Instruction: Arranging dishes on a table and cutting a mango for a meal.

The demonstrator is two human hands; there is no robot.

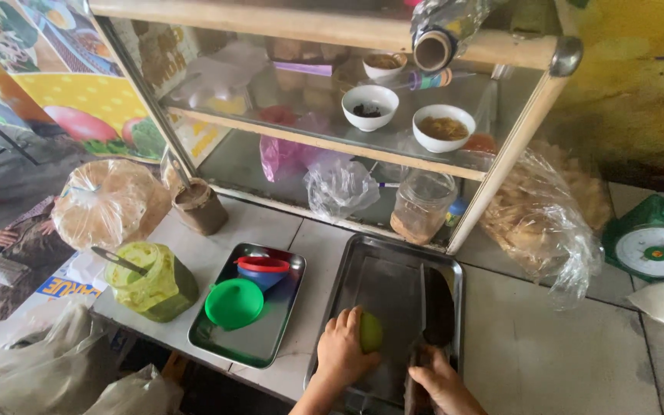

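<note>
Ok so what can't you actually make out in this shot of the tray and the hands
- Head view: most of the green fruit is covered by the left hand.
- The knife handle is hidden inside the right hand, which is partly cut off by the bottom edge.
- Contents of the white bowls behind the cabinet glass: too small and glare-blurred.
- The scale is cropped at the right edge.

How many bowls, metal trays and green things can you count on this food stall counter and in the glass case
White bowls in the glass case: 3
Metal trays on the counter: 2
Green things: 3, the green lid, the green fruit under the left hand, the yellow-green jar
Total: 8
</note>
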